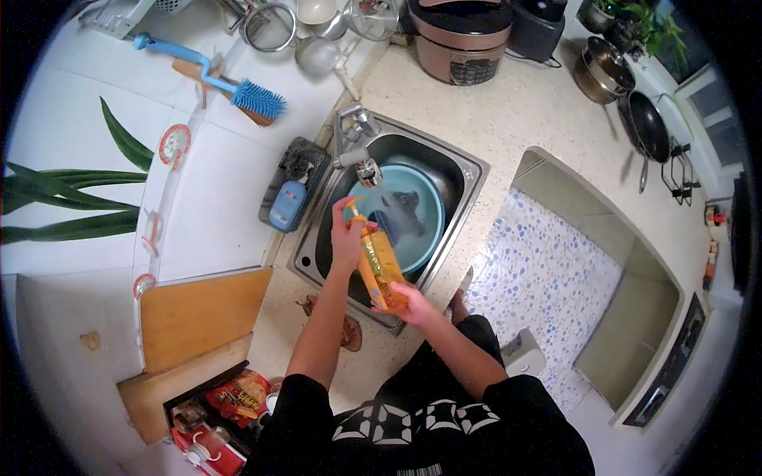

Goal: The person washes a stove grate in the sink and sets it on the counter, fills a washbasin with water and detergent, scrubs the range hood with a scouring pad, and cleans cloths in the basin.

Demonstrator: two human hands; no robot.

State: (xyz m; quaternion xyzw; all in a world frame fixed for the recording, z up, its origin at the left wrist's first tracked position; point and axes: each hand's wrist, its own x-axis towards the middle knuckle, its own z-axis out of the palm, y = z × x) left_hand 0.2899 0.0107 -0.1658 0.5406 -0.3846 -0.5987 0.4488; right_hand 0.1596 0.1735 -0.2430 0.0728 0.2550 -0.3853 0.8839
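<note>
**Orange Pump Bottle (pixel 381 270) Held in Both Hands Over a Stainless-Steel Sink (pixel 474 172)**

A clear orange plastic bottle with a yellow-orange pump top (pixel 355 208) was slanted over the near part of the sink, its base towards the person's body. The left hand (pixel 344 240) grasped it at the upper end, with fingers up by the pump top; whether the pump was pressed down could not be told. The right hand (pixel 409 304) was closed around the lower end, near the base.

Beyond and partly beneath the bottle, a round turquoise plastic basin (pixel 438 214) sat inside the sink. Water (pixel 397 208) ran into it from a silver metal faucet (pixel 368 170) at the sink's edge. Something dark lay in the basin, too blurred by the water to identify.

The sink was set into a pale speckled tabletop (pixel 516 107). To the left of the sink, a dark tray (pixel 270 190) held a blue bottle (pixel 288 205) with a pale label and a dark, tangled scrubber (pixel 298 166). A reddish-brown object (pixel 351 333) lay near the sink's closest corner, partly behind the left forearm. Farther off on the tabletop stood a pinkish-brown cooker (pixel 460 44) with a black lid, and a lidded metal pot (pixel 603 71) was near a black frying pan (pixel 647 127) at the far right.
</note>
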